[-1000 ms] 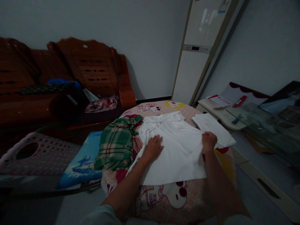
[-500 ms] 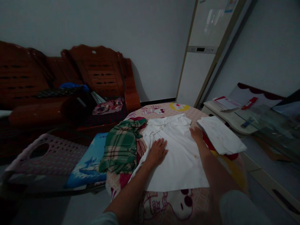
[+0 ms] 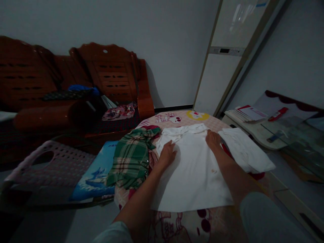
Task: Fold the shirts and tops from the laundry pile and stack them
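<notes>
A white collared shirt (image 3: 192,168) lies spread on the round table, its collar at the far side. My left hand (image 3: 167,154) is over the shirt's upper left part, thumb apart from the bent fingers. Whether it touches the cloth is hard to see. At the upper right edge, near the shoulder, my right hand (image 3: 213,139) has its fingers closed on the shirt. A green plaid garment (image 3: 130,158) lies crumpled to the left, and a folded white garment (image 3: 245,148) lies to the right.
The table wears a pink patterned cloth (image 3: 167,118). On the left are a pink woven chair (image 3: 60,162) with a blue cushion (image 3: 97,175) and a wooden sofa (image 3: 111,77). A side table (image 3: 255,130) with papers and a glass tabletop (image 3: 301,138) stand at right.
My left hand has moved up and left and no longer lies flat with spread fingers. My right hand stays near the shoulder edge. The shirt's lower right edge has shifted slightly right.
</notes>
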Motion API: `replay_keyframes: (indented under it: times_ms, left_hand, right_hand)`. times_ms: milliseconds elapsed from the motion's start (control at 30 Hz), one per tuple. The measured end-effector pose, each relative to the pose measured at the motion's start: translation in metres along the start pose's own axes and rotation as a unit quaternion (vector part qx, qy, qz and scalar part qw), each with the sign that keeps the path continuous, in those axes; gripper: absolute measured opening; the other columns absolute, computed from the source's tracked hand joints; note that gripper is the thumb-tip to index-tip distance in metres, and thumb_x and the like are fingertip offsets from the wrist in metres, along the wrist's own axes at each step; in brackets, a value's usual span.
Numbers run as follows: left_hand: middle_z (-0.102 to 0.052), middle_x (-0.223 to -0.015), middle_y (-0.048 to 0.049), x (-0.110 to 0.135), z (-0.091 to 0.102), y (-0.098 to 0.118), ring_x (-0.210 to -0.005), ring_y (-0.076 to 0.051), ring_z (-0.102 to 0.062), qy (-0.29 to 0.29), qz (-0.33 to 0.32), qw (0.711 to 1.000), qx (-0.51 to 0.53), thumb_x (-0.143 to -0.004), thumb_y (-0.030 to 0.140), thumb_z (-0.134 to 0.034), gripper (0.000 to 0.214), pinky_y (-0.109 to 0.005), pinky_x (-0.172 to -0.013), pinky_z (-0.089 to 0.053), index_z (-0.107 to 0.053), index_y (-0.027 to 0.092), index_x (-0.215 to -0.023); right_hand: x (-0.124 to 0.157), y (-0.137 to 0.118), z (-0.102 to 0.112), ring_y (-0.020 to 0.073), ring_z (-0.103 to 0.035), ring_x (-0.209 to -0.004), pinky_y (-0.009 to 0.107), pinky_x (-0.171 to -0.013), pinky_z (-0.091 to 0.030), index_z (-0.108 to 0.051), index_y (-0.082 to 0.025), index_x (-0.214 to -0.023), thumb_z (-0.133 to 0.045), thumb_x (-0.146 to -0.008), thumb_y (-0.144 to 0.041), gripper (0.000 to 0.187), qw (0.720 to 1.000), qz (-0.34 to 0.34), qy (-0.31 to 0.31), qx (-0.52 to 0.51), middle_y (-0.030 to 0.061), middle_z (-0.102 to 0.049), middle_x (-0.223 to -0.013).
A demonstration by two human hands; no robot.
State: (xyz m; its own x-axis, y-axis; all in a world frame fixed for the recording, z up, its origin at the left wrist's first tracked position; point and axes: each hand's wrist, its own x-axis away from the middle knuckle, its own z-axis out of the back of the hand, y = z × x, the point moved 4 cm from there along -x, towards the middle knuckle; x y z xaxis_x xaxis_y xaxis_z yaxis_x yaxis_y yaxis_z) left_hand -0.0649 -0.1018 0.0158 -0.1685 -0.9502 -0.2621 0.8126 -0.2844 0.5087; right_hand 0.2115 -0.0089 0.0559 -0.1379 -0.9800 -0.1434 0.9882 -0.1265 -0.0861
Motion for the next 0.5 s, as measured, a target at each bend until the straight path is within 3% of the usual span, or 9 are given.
replay_keyframes:
  times_ms: [100,200,333,500]
  left_hand:
    - [-0.057,-0.137,-0.0179,-0.037,0.02,-0.022,-0.13,-0.027,-0.051,0.033,0.122,0.992,-0.031,-0.087,0.018,-0.054,0.044,-0.04,-0.11,-0.04,-0.055,0.012,-0.13]
    - [-0.063,-0.125,-0.0196,-0.063,0.028,-0.04,-0.12,-0.027,-0.059,0.017,0.232,0.971,-0.051,-0.087,0.021,-0.057,0.039,-0.034,-0.099,-0.046,-0.058,0.009,-0.125]
    - [-0.068,-0.112,-0.0221,-0.083,0.027,-0.051,-0.106,-0.029,-0.066,-0.006,0.274,0.96,-0.059,-0.081,0.019,-0.063,0.035,-0.029,-0.083,-0.049,-0.063,0.006,-0.113]
    - [-0.072,-0.098,-0.0172,-0.105,0.031,-0.053,-0.092,-0.023,-0.068,-0.026,0.265,0.962,-0.051,-0.079,0.013,-0.058,0.025,-0.025,-0.071,-0.047,-0.068,0.009,-0.102]
  right_hand:
    - [0.0,0.006,-0.006,0.0305,-0.061,-0.111,0.039,-0.094,-0.044,-0.063,-0.007,-0.117,-0.044,-0.091,-0.017,0.034,1.0,-0.012,-0.012,-0.001,0.0227,-0.066,-0.114]
    - [-0.001,0.013,-0.015,0.0297,-0.062,-0.11,0.037,-0.089,-0.046,-0.064,-0.009,-0.118,-0.048,-0.092,-0.033,0.038,0.997,-0.053,-0.048,-0.022,0.0197,-0.066,-0.117]
    - [-0.001,0.017,-0.024,0.0259,-0.062,-0.108,0.034,-0.087,-0.047,-0.063,-0.015,-0.122,-0.049,-0.092,-0.034,0.038,0.994,-0.065,-0.074,-0.047,0.0145,-0.068,-0.115]
    - [0.002,0.019,-0.023,0.0271,-0.063,-0.105,0.036,-0.089,-0.046,-0.062,-0.015,-0.125,-0.044,-0.094,-0.026,0.038,0.998,-0.038,-0.005,-0.04,0.0167,-0.069,-0.111]
